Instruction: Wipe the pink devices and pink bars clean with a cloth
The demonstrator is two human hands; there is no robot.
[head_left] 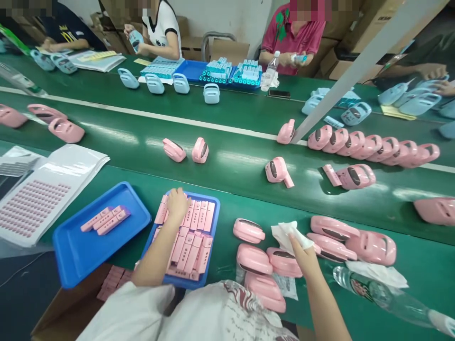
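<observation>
My left hand reaches into a blue tray full of flat pink parts, fingers curled down on the parts at the tray's far left. What it grips is hidden under the fingers. My right hand is closed on a white cloth, just right of a group of pink shells lying on the green table. More pink shells lie to the right of that hand.
A second blue tray with a few pink parts sits at left beside sheets of small pink pieces. A clear bottle lies at right. Pink units ride the green belt. Across it, other people handle blue units.
</observation>
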